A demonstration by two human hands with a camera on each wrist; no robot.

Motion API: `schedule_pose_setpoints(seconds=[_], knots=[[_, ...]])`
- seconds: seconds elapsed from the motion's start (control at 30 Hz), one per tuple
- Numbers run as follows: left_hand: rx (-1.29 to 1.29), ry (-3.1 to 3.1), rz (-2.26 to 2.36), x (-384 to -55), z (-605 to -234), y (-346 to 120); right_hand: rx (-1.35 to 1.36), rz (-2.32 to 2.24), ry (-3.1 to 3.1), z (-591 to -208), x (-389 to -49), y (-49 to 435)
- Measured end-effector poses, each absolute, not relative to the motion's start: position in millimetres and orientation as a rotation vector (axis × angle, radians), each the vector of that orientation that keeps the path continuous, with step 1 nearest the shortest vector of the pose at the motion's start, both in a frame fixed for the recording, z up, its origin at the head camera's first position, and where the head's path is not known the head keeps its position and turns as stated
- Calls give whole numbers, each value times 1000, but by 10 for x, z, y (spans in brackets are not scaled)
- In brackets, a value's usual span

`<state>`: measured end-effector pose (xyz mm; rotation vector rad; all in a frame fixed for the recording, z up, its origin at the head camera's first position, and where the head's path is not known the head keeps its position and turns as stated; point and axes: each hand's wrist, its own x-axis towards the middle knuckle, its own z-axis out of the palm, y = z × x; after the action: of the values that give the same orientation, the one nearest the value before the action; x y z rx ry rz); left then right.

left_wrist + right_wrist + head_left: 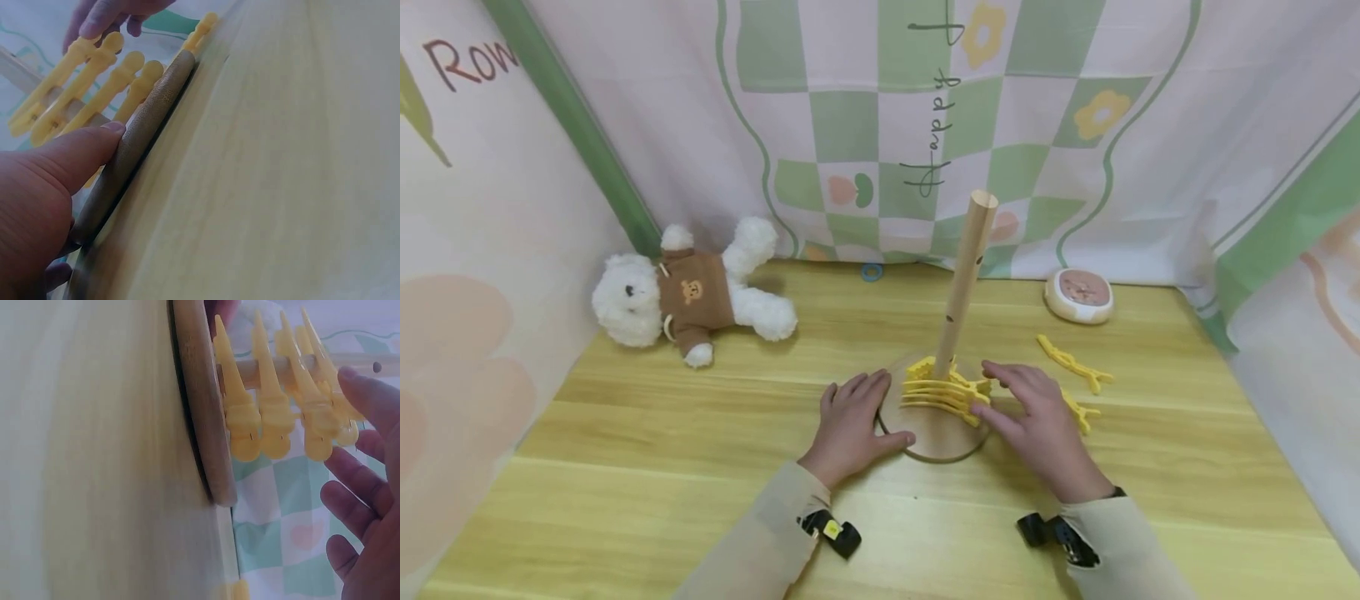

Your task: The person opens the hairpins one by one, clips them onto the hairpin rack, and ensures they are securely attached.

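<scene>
A round wooden base (pixel 936 442) lies on the table with an upright wooden pole (pixel 964 287) that has dark holes in it. Several yellow plastic pieces (pixel 943 393), slim with knobbed ends, are stacked in layers around the pole's foot. My left hand (pixel 853 425) holds the base's left edge, its thumb (pixel 94 150) against the near rim. At the right of the stack is my right hand (pixel 1037 412). Its thumb (pixel 369 397) touches the uppermost yellow piece (pixel 328 375), while the other fingers stay spread and extended beside the knobbed ends.
Two loose yellow pieces (pixel 1075 364) lie right of the base, one partly behind the right hand. A white plush toy (pixel 700 287) in a brown shirt lies at back left. Along the back are a small blue ring (pixel 872 272) and a white-and-pink device (pixel 1079 296), before a printed curtain (pixel 842 125).
</scene>
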<state>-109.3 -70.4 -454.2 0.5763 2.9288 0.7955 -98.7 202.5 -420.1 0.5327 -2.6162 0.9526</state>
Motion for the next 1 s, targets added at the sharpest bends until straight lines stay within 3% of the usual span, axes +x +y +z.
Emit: schedule_pose_setpoints(seconds=[0.5,1.0], knots=[[563,2910,823,-1084,-4539,-705,439,976,-2573,-4274,-926,2263],[581,2913,846,-1086,-4554,-702,419,1013,-2618,-4273,-950,2127]])
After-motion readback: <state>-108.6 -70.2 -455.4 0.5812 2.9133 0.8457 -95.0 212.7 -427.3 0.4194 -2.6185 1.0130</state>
